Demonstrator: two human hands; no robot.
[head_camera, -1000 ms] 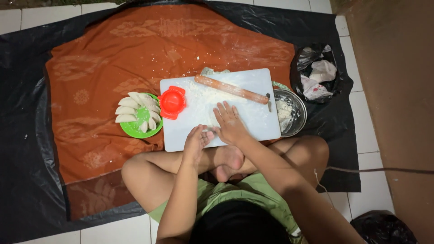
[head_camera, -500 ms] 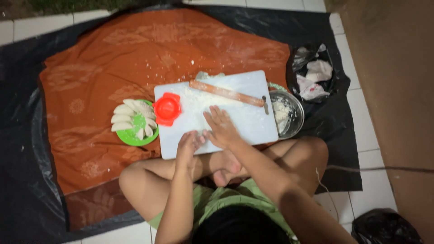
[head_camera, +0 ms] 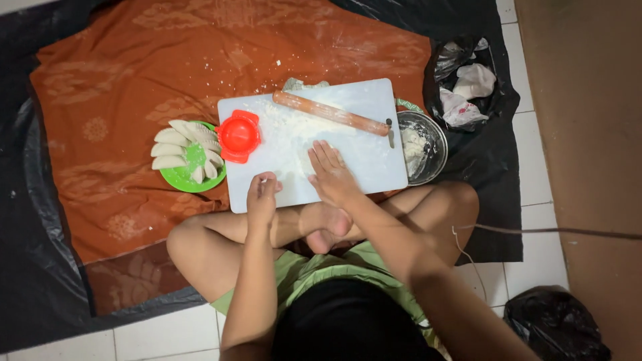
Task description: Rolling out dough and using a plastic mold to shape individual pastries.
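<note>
I sit cross-legged on the floor, knees spread left and right, feet tucked under the near edge of the white cutting board [head_camera: 361, 160]. Green shorts nearest to me, dark hair at the bottom of the view

Left hand [head_camera: 261, 197]: at the near edge of the board, fingers curled inward and closed on themselves. Whether a bit of dough sits inside them, I cannot tell; the fingers hide it

Right hand [head_camera: 331, 175]: laid palm down on the board just right of the left hand, fingers straight and slightly spread, pointing away from me, pressing flat on the floured surface. What lies under the palm is hidden

The board is dusted with flour [head_camera: 294, 130], thickest at its middle. On its left far corner sits a red dumpling mould [head_camera: 239, 136], closed or folded flat, round with a scalloped rim. Across the far side of the board lies a wooden rolling pin [head_camera: 331, 113], slanted, left end farther than right

Left of the board, touching the mould's side, a green plate [head_camera: 184, 175] carries pale folded dumplings [head_camera: 175, 142] fanned around its rim. Right of the board, partly under its edge, a metal bowl [head_camera: 428, 144] holds whitish dough or flour

All of this rests on an orange patterned cloth [head_camera: 120, 87] spread over black plastic sheeting [head_camera: 40, 267] on white tiles. Far right, an open black bag [head_camera: 498, 100] holds white crumpled wrappers [head_camera: 471, 90]. Near right, another black bag [head_camera: 555, 324] lies on the tiles
</note>
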